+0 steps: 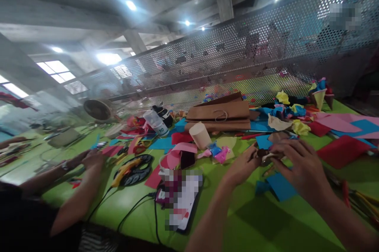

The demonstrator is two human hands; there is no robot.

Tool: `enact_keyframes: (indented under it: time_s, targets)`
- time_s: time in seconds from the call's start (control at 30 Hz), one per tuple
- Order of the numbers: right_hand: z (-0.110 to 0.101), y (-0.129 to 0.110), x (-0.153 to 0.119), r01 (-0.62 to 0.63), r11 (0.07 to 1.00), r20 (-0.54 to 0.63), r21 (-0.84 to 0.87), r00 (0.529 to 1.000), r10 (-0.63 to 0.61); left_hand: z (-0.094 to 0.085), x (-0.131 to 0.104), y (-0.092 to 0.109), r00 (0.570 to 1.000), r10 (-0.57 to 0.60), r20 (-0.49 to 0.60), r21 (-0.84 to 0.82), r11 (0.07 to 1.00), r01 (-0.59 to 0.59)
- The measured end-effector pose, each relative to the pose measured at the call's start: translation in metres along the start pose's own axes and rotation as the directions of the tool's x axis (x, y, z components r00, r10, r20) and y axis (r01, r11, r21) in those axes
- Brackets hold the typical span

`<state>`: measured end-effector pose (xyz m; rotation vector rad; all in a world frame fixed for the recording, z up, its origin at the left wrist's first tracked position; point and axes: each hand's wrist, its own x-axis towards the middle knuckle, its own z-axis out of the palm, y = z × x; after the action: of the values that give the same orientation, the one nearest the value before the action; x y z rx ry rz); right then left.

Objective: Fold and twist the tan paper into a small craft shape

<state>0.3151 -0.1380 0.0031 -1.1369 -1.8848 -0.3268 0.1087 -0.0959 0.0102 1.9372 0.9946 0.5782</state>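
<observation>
At the right of the head view, my left hand (244, 163) and my right hand (299, 165) meet above the green table (245, 232). Between their fingertips is a small brown and whitish piece (265, 154), too blurred to name. My left fingers pinch its left side, and my right fingers press on its right side. Below the hands lies a blue paper square (281, 187). Left of my left hand are a pink and blue crumpled bundle (218, 152) and a cream roll (200, 135).
A phone (188, 204) lies near the front edge beside a yellow and black glue gun (127, 171) with cables. Brown paper (217, 116) is stacked by the perforated screen (204, 62). Red paper (345, 151) and pliers (363, 200) are at right. Another person's arms (85, 181) reach in at left.
</observation>
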Motion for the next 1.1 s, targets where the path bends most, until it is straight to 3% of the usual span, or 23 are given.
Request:
enact_keyframes:
  time_s: [0.13,0.4,0.63,0.87,1.1]
  targets:
    - [0.000,-0.005,-0.001,0.016,0.999,-0.081,-0.028,0.997,-0.018,0.001,-0.001,0.004,1.000,-0.017,-0.015,-0.009,1.000,0.017]
    - [0.011,-0.021,-0.002,0.012,0.990,-0.036,0.138,0.999,-0.007,-0.001,-0.004,0.007,0.999,-0.030,-0.031,0.006,1.000,0.030]
    - [0.010,-0.018,-0.003,-0.191,0.937,0.024,0.292,0.981,0.193,-0.003,-0.005,0.012,0.997,0.027,-0.066,0.029,0.999,-0.025]
    - [0.007,-0.021,0.001,-0.027,0.976,-0.006,0.218,1.000,0.029,-0.002,-0.005,0.010,0.999,0.017,-0.031,0.072,0.997,-0.015]
    - [0.004,-0.022,0.003,-0.051,0.964,0.087,0.261,0.996,0.029,-0.005,-0.006,0.009,0.999,0.039,0.007,0.068,0.997,-0.039]
